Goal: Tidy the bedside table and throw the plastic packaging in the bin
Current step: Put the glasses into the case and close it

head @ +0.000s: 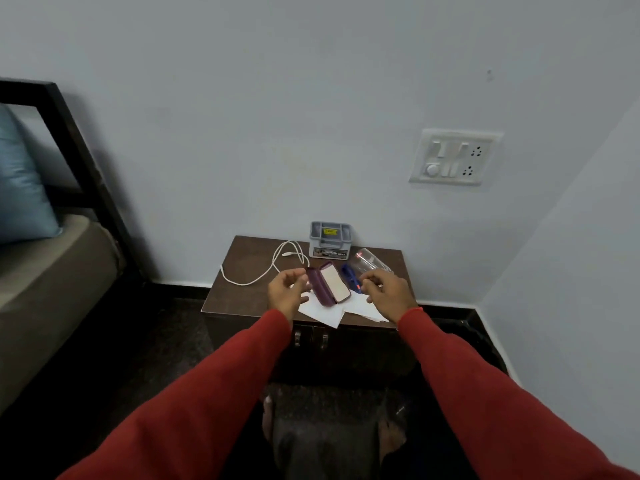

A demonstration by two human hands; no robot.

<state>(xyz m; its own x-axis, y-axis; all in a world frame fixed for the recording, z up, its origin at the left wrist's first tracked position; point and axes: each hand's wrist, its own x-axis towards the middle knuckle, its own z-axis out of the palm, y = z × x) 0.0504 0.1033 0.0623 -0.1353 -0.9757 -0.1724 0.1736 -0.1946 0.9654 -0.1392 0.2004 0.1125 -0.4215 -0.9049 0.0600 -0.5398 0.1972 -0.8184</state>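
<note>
A small dark-brown bedside table [242,292] stands against the wall. On it lie an open purple case with a pale inside [329,284], a blue object [349,276], a clear glass or plastic piece on its side [372,259], a white cable [273,265], white papers [322,311] at the front edge and a grey organiser box [330,239] at the back. My left hand [287,292] hovers open just left of the purple case. My right hand [388,292] hovers to its right, fingers curled over the blue object; whether they touch it is unclear.
A bed with a dark frame [79,161] and a blue pillow [20,188] is at the left. A white switch panel [453,157] is on the wall. The table has cupboard doors with handles [311,339]. Dark floor surrounds my feet. No bin is in view.
</note>
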